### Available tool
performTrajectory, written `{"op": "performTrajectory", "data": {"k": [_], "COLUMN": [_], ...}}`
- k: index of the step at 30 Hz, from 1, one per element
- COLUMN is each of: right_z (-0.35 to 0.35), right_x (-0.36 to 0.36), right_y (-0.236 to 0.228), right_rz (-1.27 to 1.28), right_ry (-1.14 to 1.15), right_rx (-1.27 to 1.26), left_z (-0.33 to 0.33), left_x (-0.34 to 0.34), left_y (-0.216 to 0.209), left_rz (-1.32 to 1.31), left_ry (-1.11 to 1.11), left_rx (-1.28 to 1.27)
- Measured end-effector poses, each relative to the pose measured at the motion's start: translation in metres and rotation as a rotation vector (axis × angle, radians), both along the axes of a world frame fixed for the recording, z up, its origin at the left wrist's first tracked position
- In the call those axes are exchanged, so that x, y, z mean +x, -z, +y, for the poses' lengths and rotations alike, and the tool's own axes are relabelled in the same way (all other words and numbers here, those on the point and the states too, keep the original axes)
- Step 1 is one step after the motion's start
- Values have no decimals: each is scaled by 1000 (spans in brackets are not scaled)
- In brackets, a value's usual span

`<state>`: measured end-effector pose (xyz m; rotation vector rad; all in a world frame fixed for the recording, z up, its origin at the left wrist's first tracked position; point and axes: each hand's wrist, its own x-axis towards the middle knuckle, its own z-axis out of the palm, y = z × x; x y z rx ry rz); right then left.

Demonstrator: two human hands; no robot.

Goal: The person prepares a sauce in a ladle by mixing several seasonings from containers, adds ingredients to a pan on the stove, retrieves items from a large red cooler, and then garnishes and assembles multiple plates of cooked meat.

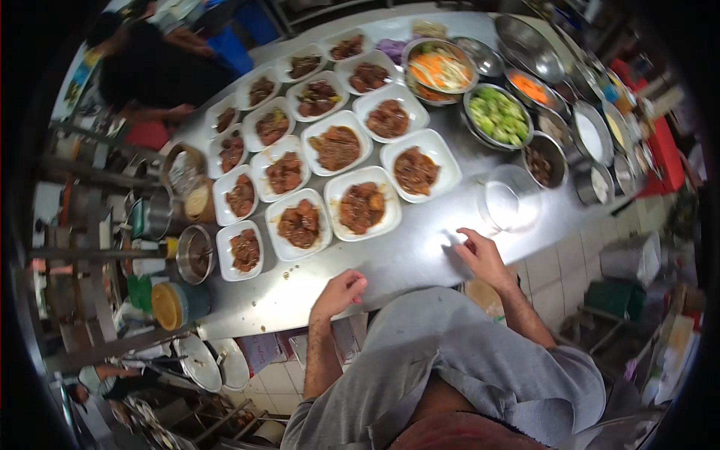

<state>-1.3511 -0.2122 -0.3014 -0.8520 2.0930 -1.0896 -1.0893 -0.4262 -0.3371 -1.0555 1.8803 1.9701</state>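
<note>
My left hand is over the near edge of the steel table, its fingers curled in loosely with nothing visible in them. The nearest things to it are white square dishes of meat in brown sauce, such as this dish and another dish. My right hand hovers by the same edge, thumb and forefinger apart, holding nothing that I can see. Just beyond it stands a clear round container. Several more filled white dishes stand in rows toward the far left.
Metal bowls of chopped green vegetable, sliced carrot and pale strips, and carrot pieces crowd the right side. At the left end are a metal pot and a lidded tub. Another person stands at the far left.
</note>
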Motion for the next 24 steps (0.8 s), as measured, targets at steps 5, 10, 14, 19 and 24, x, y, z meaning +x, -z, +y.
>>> {"op": "performTrajectory", "data": {"k": [5, 10, 14, 19, 24], "right_z": [8, 24, 38, 44, 40], "right_x": [-14, -25, -14, 7, 19], "right_y": [43, 67, 78, 88, 107], "right_rz": [46, 199, 276, 292, 419], "right_ry": [131, 301, 338, 450, 602], "right_rx": [5, 1, 11, 26, 22], "left_z": [-16, -45, -77, -119, -151], "left_x": [10, 16, 19, 20, 7], "left_y": [-26, -36, -48, -57, -63], "left_rz": [27, 98, 181, 221, 264], "left_ry": [-72, -143, -178, -240, -214], "left_rx": [-49, -68, -128, -215, -273]}}
